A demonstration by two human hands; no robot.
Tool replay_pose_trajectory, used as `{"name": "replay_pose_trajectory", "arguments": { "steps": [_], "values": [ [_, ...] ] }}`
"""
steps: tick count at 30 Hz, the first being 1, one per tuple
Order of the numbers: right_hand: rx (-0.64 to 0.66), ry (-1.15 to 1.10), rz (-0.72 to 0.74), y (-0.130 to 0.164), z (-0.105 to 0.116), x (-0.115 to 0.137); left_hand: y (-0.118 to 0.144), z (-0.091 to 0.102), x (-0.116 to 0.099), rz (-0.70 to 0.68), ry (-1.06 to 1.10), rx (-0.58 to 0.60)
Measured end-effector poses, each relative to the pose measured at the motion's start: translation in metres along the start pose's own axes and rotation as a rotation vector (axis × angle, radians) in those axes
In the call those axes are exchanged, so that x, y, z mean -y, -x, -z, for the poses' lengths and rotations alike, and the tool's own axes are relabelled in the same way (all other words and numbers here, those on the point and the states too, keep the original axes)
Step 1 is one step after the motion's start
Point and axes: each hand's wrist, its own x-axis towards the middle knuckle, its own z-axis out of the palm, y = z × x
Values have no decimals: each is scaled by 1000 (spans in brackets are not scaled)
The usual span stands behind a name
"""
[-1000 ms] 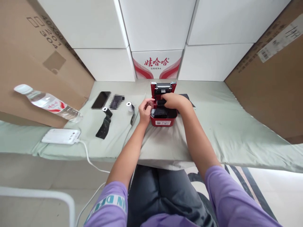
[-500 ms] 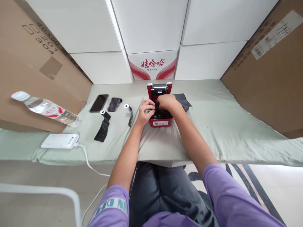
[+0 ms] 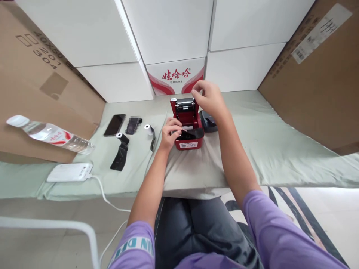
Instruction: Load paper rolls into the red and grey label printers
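Observation:
A small red label printer stands on the cloth with its lid raised, showing a dark roller inside the lid. My left hand is at the printer's left side, thumb and fingers pinched over the opening on the end of a black paper strip. At the lid's upper right corner is my right hand, its fingers curled and gripping the edge. Behind its wrist, a dark device rests against the printer's right side, partly hidden.
To the left lie two small paper rolls with black tails, a phone, a blurred black item and a white power bank with a cable. A water bottle lies farther left. Cardboard and white boxes border the surface.
My right hand has come up out of the printer to the right corner of the raised lid. My left hand stays at the opening, and the view has shifted slightly.

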Motion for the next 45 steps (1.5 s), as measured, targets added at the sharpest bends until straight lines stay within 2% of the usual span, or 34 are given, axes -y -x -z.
{"name": "replay_pose_trajectory", "arguments": {
  "steps": [2,4,8,10,12,14,17,20,23,25,27,30,37,42,45],
  "values": [
    [7,9,-23,-5,-11,-10,0,0,1,6,64,-72],
    [70,-1,-68,-8,-17,-16,0,1,2,41,62,-192],
    [191,-12,-147,-5,-7,-13,0,1,8,165,-44,-414],
    [313,5,-165,-1,1,-9,0,-2,14,246,-50,-482],
    [446,40,-177,2,4,-6,-1,-5,21,329,-16,-489],
    [522,109,-193,3,3,-4,-1,-6,28,408,55,-441],
    [547,197,-228,3,0,-4,-2,-6,36,515,240,-359],
    [580,150,-302,10,-5,-9,-3,-5,36,648,452,-294],
    [492,-26,-374,31,-22,-17,-4,-8,30,765,555,-257],
    [278,-173,-442,47,-40,-22,-5,-10,26,766,568,-242],
    [157,-303,-509,60,-57,-26,-5,-11,24,737,574,-220],
    [144,-388,-491,69,-70,-26,-4,-11,26,715,603,-204],
    [71,-545,-465,69,-73,-25,-1,-9,26,704,698,-200],
    [75,-487,-457,74,-77,-31,3,-7,26,678,669,-205],
    [69,-526,-443,76,-78,-34,3,-7,29,672,679,-222]
  ]
}}
